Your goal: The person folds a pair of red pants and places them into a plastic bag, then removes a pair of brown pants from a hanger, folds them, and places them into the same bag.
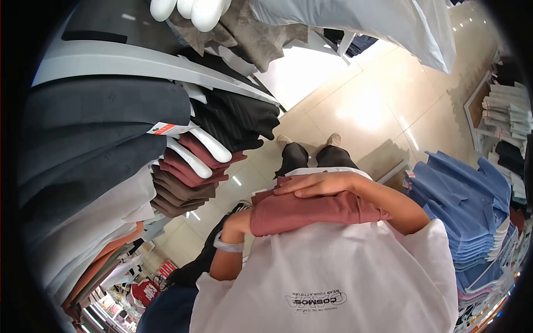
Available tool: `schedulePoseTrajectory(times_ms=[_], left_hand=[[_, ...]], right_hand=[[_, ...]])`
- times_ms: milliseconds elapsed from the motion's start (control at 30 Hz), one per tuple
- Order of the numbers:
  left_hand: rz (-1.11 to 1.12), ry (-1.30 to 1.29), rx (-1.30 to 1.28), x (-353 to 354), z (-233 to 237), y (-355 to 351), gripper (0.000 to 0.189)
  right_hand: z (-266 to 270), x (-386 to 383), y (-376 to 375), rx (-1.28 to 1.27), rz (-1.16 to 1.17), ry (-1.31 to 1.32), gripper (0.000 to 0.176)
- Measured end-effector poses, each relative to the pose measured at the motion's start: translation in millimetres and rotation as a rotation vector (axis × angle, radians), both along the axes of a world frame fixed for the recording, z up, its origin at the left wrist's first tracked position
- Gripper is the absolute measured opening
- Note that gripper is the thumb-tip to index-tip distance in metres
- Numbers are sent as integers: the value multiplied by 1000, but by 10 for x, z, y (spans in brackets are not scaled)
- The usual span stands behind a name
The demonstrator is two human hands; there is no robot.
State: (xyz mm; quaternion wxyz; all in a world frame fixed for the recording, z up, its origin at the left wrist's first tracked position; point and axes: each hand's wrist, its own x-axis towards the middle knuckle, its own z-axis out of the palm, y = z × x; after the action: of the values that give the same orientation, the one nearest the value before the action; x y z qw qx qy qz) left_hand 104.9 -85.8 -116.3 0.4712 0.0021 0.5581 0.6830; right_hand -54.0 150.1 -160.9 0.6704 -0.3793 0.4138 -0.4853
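A folded dusty-red garment (300, 216) lies across the front of my white T-shirt, at waist height. On top of it rests my right hand (316, 184), palm down with its fingers stretched out flat. The garment covers the fingers of my left hand (239, 223), which reaches under its left end; only the part near the wrist shows, above a pale band on the forearm. Whether those fingers are open or closed is hidden.
Dark, red and brown garments hang on white hangers (211, 144) from a white rail (144, 66) at left. Stacked blue shirts (461, 194) stand at right. A pale plastic-covered item (377, 25) is above. A person in dark clothing (172, 305) is at lower left.
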Motion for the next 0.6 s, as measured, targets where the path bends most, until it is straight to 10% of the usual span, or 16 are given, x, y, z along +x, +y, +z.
schedulePoseTrajectory(times_ms=[167,267,367,600], left_hand=[[518,312,205,30,297,-261,47],[818,512,81,-150,173,-27,97],[603,537,-70,-390,15,157,118],[704,-81,-127,-444,-410,319,95]], right_hand=[[-127,-58,16,-9,-21,-229,41],[-171,-70,63,-190,-142,-296,42],[-121,-106,128,-254,-176,-226,43],[-120,-180,204,-41,-302,43,46]])
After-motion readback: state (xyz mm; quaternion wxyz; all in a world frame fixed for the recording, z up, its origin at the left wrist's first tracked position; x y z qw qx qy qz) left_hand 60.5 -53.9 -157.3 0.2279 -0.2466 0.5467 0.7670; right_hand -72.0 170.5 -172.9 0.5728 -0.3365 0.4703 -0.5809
